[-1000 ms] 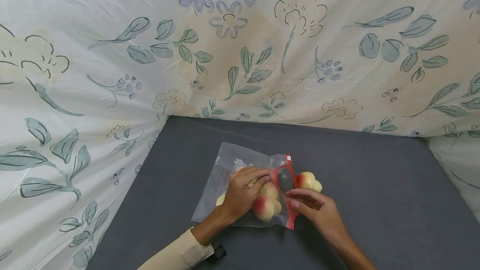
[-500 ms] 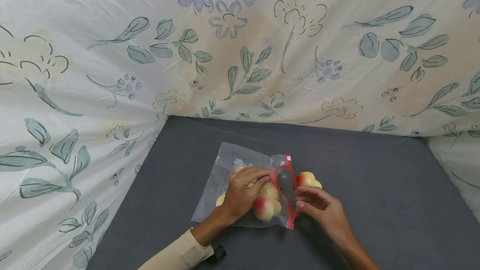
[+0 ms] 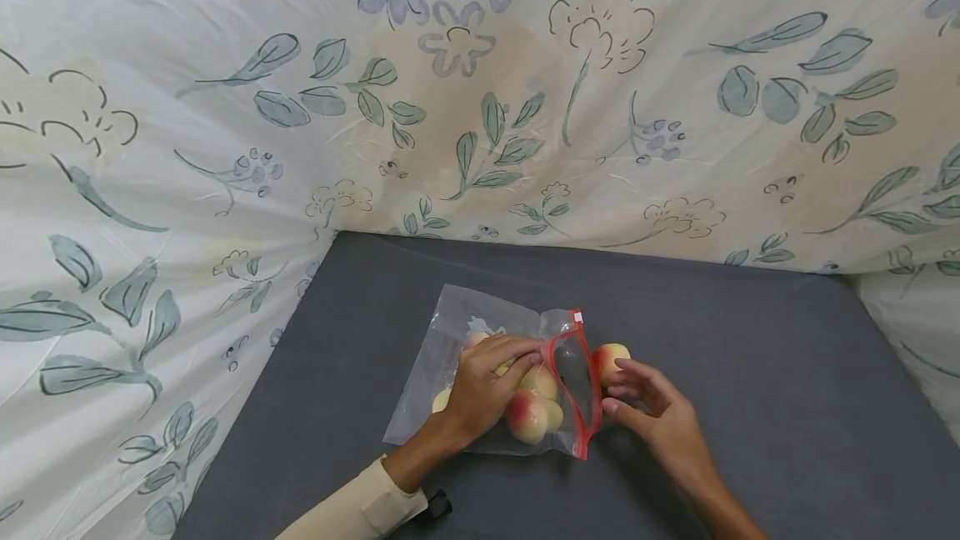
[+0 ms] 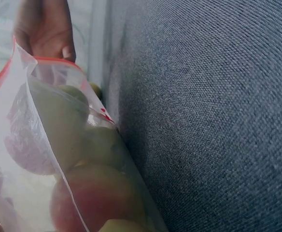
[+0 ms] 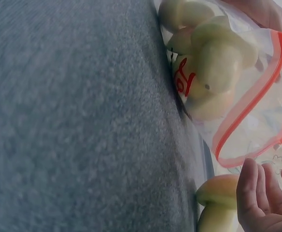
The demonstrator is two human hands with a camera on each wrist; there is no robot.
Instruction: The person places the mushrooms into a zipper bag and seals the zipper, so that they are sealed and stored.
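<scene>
A clear zip bag [image 3: 457, 311] with a red-edged mouth lies on the dark cloth, its mouth gaping to the right. Inside are several mushroom-shaped pieces [image 3: 527, 417], yellow with red blush. My left hand [image 3: 487, 382] lies over the bag and pinches the mouth's rim between thumb and fingers. Just outside the mouth rests another mushroom-shaped piece [image 3: 609, 358], whose cap and stem show in the right wrist view. Beside it is my right hand [image 3: 660, 415], fingers loosely bent, thumb apart, partly covering the piece; whether they touch it I cannot tell.
Dark grey cloth [image 3: 750, 373] covers the table. A white floral curtain [image 3: 495, 148] hangs behind it and along the left side. The bag's white slider [image 3: 577, 317] sits at the mouth's far end. A small black item [image 3: 438, 504] shows by the left sleeve.
My right hand has drawn away from the bag's mouth, rightward to the loose mushroom-shaped piece. The mouth gapes wider. My left hand and the bag's body have stayed in place.
</scene>
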